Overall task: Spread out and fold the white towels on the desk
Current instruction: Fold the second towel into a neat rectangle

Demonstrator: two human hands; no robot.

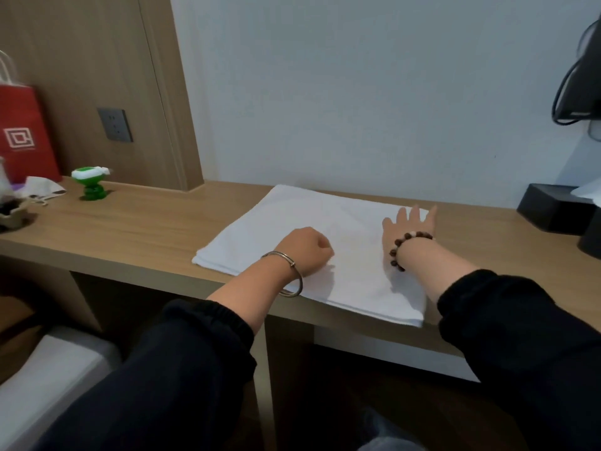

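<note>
A white towel lies flat on the wooden desk, folded into a layered rectangle whose near edge reaches the desk's front edge. My left hand sits on the towel's middle with its fingers curled under; whether it pinches cloth is hidden. My right hand lies flat with fingers spread on the towel's far right part, near its back corner. A metal bangle is on my left wrist and a bead bracelet on my right wrist.
At the desk's left stand a red paper bag, a green and white bottle, crumpled tissue and a small tray. A black tissue box sits at the right. A wall socket is behind.
</note>
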